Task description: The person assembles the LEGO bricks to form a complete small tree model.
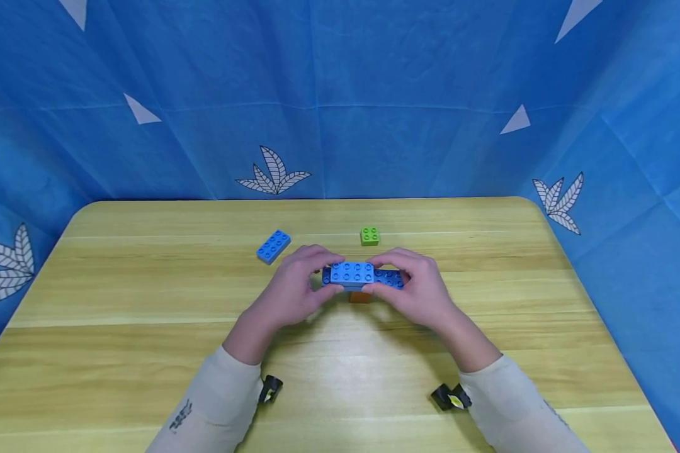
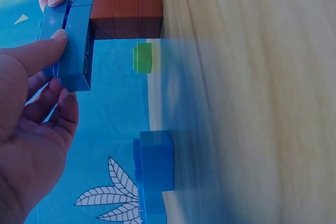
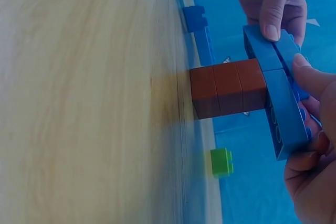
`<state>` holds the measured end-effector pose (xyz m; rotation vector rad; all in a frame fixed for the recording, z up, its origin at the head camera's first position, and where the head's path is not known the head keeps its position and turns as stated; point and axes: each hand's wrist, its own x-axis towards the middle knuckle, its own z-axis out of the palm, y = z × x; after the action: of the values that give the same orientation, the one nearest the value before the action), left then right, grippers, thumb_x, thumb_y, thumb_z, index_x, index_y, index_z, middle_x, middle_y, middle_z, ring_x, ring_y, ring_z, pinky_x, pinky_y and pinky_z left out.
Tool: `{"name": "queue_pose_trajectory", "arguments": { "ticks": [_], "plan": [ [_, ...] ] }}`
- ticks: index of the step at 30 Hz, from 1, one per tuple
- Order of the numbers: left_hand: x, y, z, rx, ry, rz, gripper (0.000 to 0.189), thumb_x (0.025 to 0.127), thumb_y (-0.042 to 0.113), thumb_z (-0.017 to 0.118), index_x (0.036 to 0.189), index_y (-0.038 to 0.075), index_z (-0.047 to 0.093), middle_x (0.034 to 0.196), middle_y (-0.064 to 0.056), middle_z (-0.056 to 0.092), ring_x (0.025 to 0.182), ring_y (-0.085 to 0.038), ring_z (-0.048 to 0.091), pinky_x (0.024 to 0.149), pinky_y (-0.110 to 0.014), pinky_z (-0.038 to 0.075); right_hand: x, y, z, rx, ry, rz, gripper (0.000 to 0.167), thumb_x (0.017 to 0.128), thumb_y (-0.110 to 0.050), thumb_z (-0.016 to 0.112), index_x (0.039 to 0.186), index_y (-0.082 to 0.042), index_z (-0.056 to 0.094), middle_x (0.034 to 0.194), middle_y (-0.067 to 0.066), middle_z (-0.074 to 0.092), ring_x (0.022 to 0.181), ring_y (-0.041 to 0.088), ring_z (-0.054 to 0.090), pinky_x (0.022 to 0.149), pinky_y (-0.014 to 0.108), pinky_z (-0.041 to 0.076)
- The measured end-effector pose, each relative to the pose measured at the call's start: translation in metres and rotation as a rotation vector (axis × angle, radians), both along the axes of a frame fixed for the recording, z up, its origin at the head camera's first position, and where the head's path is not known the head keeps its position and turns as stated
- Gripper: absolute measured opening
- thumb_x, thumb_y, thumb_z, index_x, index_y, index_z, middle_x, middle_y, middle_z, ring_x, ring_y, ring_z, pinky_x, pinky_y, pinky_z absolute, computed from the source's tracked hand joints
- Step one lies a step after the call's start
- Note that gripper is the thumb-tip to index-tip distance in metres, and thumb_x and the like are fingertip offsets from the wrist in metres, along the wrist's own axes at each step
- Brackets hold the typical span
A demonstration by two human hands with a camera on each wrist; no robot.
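My left hand (image 1: 297, 286) pinches the left end of a light blue eight-stud brick (image 1: 352, 274) between thumb and fingers. At the brick's other end, my right hand (image 1: 416, 286) grips with its thumb in front and fingers behind. Directly under it lie two darker blue bricks (image 2: 79, 40), end to end. A column of three stacked brown-orange bricks (image 3: 228, 87) supports them in the middle and stands on the table. In the left wrist view, a thin dark gap runs between the upper brick and the row beneath. Right fingers also curl around the row's right end.
Behind the hands, a small green four-stud brick (image 1: 369, 236) sits on the wooden table (image 1: 147, 352). Another blue eight-stud brick (image 1: 273, 246) lies angled at the back left, near my left hand. A blue patterned cloth (image 1: 340, 145) hangs beyond the table's back edge.
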<state>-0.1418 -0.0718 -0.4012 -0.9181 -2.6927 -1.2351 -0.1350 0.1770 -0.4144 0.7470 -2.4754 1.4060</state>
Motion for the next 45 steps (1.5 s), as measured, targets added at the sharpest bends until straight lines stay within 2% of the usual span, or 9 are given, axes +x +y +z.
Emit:
{"name": "queue_pose_trajectory", "arguments": {
  "ticks": [8,14,22,32,40,45],
  "plan": [
    [0.001,0.000,-0.005,0.048,-0.024,0.026,0.052,0.079,0.005,0.086,0.128,0.005,0.067,0.115,-0.002,0.066,0.092,-0.015,0.059,0.080,-0.029,0.053,-0.001,0.001,0.000,0.036,0.006,0.009,0.034,0.079,-0.023,0.088,0.109,-0.015,0.076,0.101,-0.010,0.070,0.058,0.015,0.041,0.051,0.027,0.031],
    [0.002,0.000,-0.007,0.062,-0.028,0.043,0.053,0.078,0.007,0.087,0.128,0.007,0.068,0.114,-0.001,0.066,0.092,-0.014,0.058,0.080,-0.028,0.052,-0.001,0.001,0.001,0.033,-0.009,0.020,0.033,0.080,-0.021,0.087,0.110,-0.015,0.076,0.103,-0.009,0.070,0.059,0.016,0.042,0.051,0.028,0.032],
    [0.002,0.000,-0.009,0.078,-0.045,0.041,0.053,0.081,0.008,0.084,0.131,0.008,0.066,0.119,-0.002,0.065,0.096,-0.014,0.059,0.084,-0.030,0.051,0.000,0.001,0.000,0.036,-0.025,0.007,0.030,0.080,-0.019,0.087,0.108,-0.014,0.075,0.100,-0.008,0.069,0.057,0.014,0.041,0.049,0.029,0.033],
    [0.000,0.000,-0.012,0.131,0.000,0.006,0.042,0.086,0.019,0.081,0.123,0.005,0.070,0.114,-0.003,0.066,0.094,-0.014,0.059,0.080,-0.038,0.054,0.001,0.000,0.006,0.087,-0.030,0.005,0.030,0.082,-0.022,0.085,0.109,-0.013,0.075,0.101,-0.008,0.069,0.061,0.014,0.045,0.051,0.028,0.035],
    [-0.001,0.000,-0.012,0.114,-0.017,0.031,0.038,0.083,0.017,0.084,0.117,0.004,0.072,0.111,-0.002,0.067,0.092,-0.015,0.058,0.080,-0.040,0.054,-0.001,-0.001,0.007,0.120,-0.015,0.022,0.031,0.082,-0.026,0.085,0.109,-0.013,0.075,0.103,-0.007,0.069,0.067,0.012,0.050,0.054,0.028,0.038],
    [-0.002,0.002,-0.011,0.077,-0.032,0.038,0.035,0.083,0.017,0.084,0.114,0.006,0.073,0.108,0.000,0.067,0.091,-0.014,0.058,0.080,-0.034,0.053,-0.002,-0.001,0.006,0.153,-0.003,0.016,0.031,0.082,-0.029,0.085,0.108,-0.014,0.075,0.103,-0.007,0.069,0.066,0.011,0.050,0.053,0.029,0.039]
  ]
}}
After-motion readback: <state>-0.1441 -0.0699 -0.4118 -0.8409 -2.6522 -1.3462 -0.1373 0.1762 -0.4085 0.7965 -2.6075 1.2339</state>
